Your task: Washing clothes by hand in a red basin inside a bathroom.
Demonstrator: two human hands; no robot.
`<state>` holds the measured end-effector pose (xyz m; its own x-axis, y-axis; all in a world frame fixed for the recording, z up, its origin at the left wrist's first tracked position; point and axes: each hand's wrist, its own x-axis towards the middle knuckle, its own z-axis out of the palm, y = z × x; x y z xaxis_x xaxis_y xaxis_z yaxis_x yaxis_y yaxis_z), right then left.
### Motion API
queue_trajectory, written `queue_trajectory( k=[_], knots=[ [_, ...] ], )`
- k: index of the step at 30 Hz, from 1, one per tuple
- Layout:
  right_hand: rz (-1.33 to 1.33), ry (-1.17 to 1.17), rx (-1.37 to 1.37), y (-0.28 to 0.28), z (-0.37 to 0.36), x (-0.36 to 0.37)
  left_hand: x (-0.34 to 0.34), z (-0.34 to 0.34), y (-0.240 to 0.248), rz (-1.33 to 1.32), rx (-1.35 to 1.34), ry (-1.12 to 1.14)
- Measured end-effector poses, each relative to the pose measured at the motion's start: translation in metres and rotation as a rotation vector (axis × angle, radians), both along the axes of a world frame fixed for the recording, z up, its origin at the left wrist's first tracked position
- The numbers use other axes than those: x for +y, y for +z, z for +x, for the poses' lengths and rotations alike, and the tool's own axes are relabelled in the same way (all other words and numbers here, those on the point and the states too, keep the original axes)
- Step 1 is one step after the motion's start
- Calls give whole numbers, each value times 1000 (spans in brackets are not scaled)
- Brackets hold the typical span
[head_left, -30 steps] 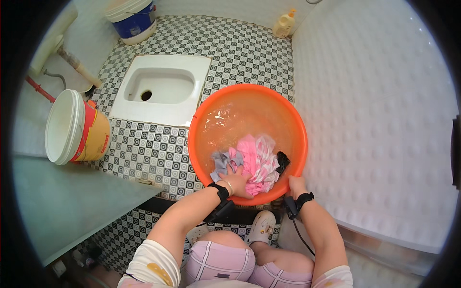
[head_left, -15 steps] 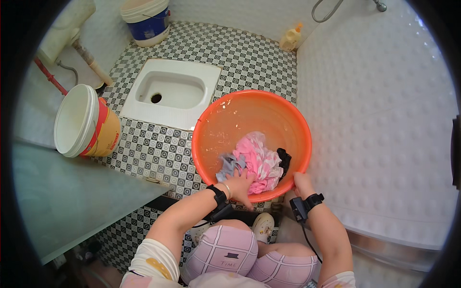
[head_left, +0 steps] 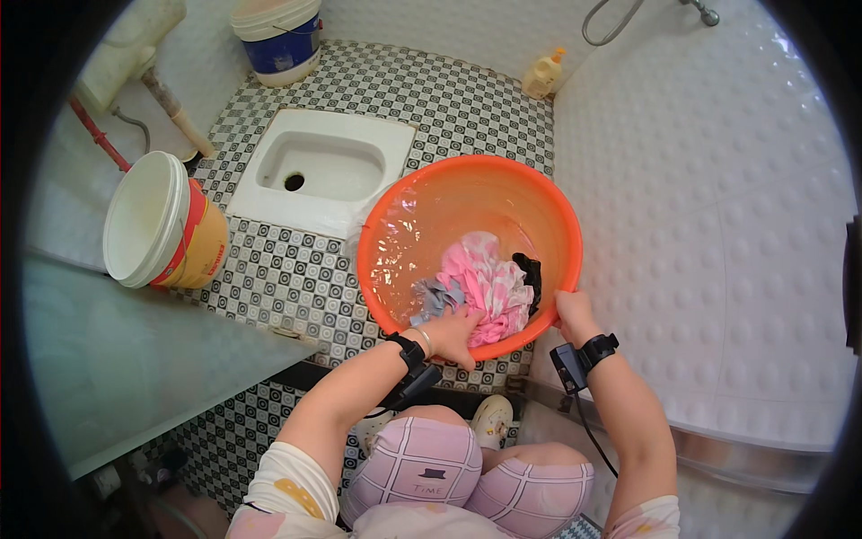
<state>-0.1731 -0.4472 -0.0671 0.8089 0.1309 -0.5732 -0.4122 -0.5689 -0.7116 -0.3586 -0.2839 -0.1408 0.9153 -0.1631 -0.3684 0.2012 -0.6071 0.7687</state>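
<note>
My left hand (head_left: 452,332) lay spread against pink and grey clothes (head_left: 485,283); my right hand (head_left: 576,316) gripped the orange plastic basin (head_left: 575,235) by its rim.

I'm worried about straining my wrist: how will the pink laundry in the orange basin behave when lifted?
The pink laundry is probably floppy, since it lies in loose, crumpled folds. It is likely heavy for its size, given the glinting water in the orange basin. The gray cloth bunched against it may drag along.
</note>
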Motion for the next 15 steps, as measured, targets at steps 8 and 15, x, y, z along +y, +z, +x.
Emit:
queue_trajectory(
  k=[8,15],
  knots=[
    [45,-14,13,10,-1,5,8,-4,3,-66,-20,-25],
    [7,25,35,31,-4,21,20,-4,11,-59,-25,-20]
  ],
)
